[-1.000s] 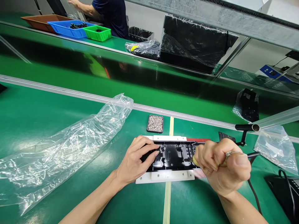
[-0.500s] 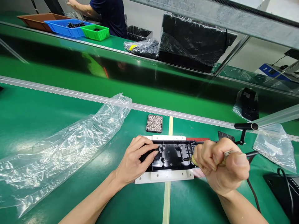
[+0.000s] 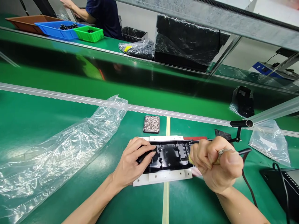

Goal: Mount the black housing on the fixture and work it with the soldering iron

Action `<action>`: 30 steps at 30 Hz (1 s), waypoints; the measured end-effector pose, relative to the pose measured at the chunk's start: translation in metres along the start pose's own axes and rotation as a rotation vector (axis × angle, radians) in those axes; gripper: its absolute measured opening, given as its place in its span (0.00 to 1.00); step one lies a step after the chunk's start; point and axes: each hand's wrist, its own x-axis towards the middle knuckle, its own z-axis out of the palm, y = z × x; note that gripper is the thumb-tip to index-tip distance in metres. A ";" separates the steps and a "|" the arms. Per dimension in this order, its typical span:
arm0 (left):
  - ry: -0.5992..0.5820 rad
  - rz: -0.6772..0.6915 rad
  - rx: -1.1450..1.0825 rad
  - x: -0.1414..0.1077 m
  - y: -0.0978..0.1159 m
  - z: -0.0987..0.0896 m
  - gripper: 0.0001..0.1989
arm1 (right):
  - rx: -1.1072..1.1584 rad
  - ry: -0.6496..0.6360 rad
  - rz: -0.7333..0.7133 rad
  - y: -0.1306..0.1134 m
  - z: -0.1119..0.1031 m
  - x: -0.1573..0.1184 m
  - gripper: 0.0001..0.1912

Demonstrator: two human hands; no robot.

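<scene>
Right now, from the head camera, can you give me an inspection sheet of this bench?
Surface: green mat with a pale tape stripe running toward the person.
Job's things: black plastic part seated in a white fixture; small tray of screws just behind it.
Clutter: long clear plastic bag on the left; smaller clear bag on the right.
Hands: left hand rests on the part's left end; right hand is fisted round a powered screwdriver, tip at the part.
Cables: black cord trails from the screwdriver.
Surroundings: conveyor belt behind; another person's dark sleeve beside blue bin and green bin.
</scene>
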 end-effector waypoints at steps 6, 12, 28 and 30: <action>0.005 0.005 0.002 0.001 0.000 0.001 0.11 | -0.017 0.015 0.026 -0.002 0.001 0.000 0.27; 0.000 -0.003 0.005 0.001 0.000 0.000 0.11 | -0.010 0.019 0.045 -0.002 -0.002 0.000 0.27; -0.001 -0.001 0.005 0.000 0.000 0.001 0.11 | -0.014 -0.017 0.071 -0.003 -0.006 -0.001 0.27; -0.002 -0.003 0.000 0.000 0.000 0.001 0.11 | -0.009 -0.012 0.073 -0.003 -0.006 -0.001 0.27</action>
